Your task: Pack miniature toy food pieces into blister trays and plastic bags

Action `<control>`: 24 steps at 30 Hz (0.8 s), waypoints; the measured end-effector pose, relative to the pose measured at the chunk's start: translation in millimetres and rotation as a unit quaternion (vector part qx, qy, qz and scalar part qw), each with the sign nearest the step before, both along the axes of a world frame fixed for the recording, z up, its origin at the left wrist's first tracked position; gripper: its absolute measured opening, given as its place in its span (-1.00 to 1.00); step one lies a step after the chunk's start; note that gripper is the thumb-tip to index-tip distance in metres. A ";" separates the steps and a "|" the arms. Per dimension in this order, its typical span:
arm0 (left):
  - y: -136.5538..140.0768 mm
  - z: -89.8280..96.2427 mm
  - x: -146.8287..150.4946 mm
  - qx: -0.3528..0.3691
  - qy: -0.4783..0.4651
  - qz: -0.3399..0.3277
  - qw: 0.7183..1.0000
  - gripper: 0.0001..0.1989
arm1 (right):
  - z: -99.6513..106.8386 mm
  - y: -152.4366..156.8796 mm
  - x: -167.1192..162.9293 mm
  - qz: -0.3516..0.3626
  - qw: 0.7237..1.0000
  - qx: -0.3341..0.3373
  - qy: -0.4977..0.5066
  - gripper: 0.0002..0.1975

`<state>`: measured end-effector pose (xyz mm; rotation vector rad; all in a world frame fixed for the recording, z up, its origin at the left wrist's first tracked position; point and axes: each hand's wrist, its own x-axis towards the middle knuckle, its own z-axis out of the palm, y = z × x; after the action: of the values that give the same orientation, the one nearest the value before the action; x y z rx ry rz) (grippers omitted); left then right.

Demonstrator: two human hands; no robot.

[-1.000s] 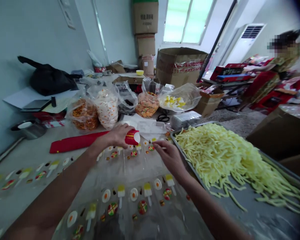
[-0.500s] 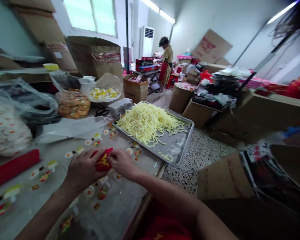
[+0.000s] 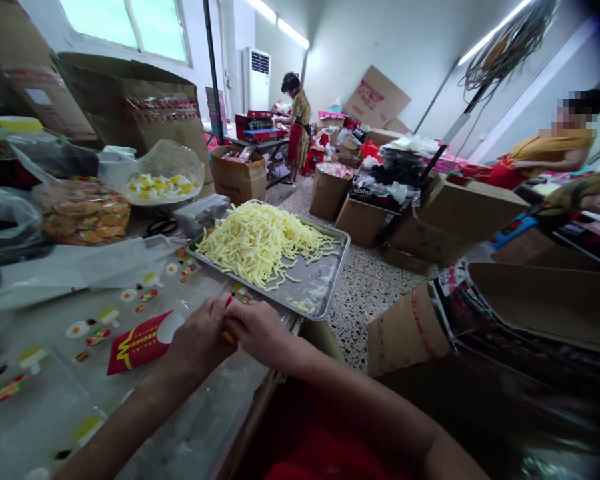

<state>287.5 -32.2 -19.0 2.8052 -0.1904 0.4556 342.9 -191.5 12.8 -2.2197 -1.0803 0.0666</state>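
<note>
My left hand (image 3: 203, 333) and my right hand (image 3: 260, 330) meet above the near edge of the table, fingers closed together around a small red-and-yellow carton (image 3: 229, 339). Only slivers of it show between the fingers; the rest is hidden. Beside my left wrist lies a flat red carton (image 3: 143, 343) with yellow lettering and a pale rounded end. Just beyond both hands, a metal tray (image 3: 325, 287) bears a heap of pale yellow fry-shaped sticks (image 3: 260, 243). Clear plastic with small food pictures (image 3: 100, 337) covers the table.
Behind the tray's left side are black scissors (image 3: 163, 227), a bag of orange-brown pieces (image 3: 85, 213) and a bowl of yellow-white pieces (image 3: 163, 187). A large open carton box (image 3: 410, 327) stands at right. One person (image 3: 297, 127) works at the back, another (image 3: 545, 157) at right.
My view has swung right, bringing people at the right into sight. The carton between my hands is now mostly covered by fingers. A flat red carton now shows beside my left wrist.
</note>
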 end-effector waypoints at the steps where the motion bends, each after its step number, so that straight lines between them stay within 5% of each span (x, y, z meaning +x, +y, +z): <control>1: -4.4 -5.1 3.3 -0.010 0.018 -0.003 1.000 -0.32 | -0.3 -18.1 11.3 0.025 0.999 0.017 0.023 -0.86; 3: -8.9 -13.7 10.0 -0.027 0.057 0.004 0.998 -0.29 | -1.3 -65.0 45.2 0.034 0.997 0.050 0.047 -0.87; 5: -13.9 -17.3 18.6 -0.051 0.096 0.017 0.994 -0.21 | -2.9 -120.7 92.1 -0.038 0.998 0.041 0.007 -0.89; 10: -53.8 -4.5 61.7 -0.115 0.118 -0.002 0.986 -0.10 | -9.7 -229.8 221.9 -0.201 0.965 -0.103 -0.132 -0.81; 14: -90.6 2.4 105.9 -0.115 0.075 0.002 0.991 -0.11 | -16.2 -238.0 289.1 -0.139 0.952 -0.224 -0.154 -0.78; 19: -100.2 -10.0 126.7 -0.096 0.057 -0.009 0.994 -0.11 | -22.4 -210.8 318.2 -0.089 0.915 -0.366 -0.147 -0.87; 24: -99.3 -19.9 120.6 -0.083 0.102 0.015 0.991 -0.11 | -17.7 -222.7 320.3 -0.121 0.939 -0.298 -0.121 -0.93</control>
<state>408.1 -131.5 -39.0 2.6700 -0.0643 0.1796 663.2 -414.2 -4.9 -2.9598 -0.9909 0.0146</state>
